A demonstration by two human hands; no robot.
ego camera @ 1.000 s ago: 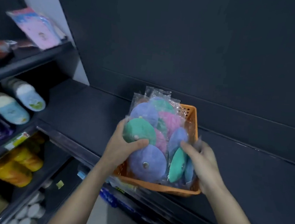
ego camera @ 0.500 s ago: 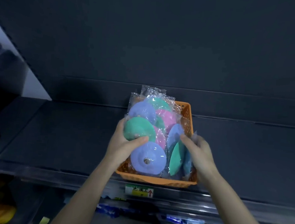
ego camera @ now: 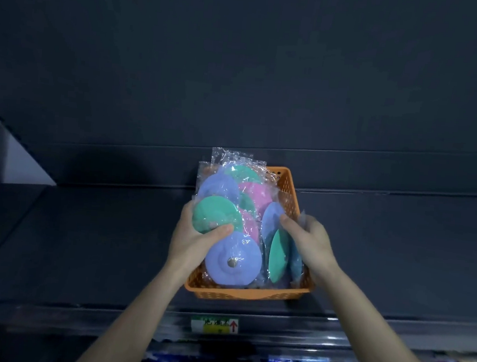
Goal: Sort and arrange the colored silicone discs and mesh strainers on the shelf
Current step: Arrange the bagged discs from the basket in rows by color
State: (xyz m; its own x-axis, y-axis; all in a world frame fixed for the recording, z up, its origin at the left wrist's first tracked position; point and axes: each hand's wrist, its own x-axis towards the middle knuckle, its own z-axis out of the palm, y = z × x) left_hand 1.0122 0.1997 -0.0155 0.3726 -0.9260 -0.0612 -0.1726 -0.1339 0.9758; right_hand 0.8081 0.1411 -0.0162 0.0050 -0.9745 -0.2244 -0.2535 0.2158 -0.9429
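Dark shop shelf [ego camera: 84,240] w/ orange mesh basket [ego camera: 245,293] near its front edge, packed w/ bagged silicone discs [ego camera: 255,193]. L hand [ego camera: 192,240] grips green disc [ego camera: 214,214] at basket's left, thumb across its lower rim, just above 1 lavender disc [ego camera: 233,266]. R hand [ego camera: 309,240] pinches upright bagged discs [ego camera: 278,255] at basket's right. Price label [ego camera: 214,324] on shelf edge below.

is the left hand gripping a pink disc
No, the left hand grips a green disc in clear wrap, over the left side of the orange basket.
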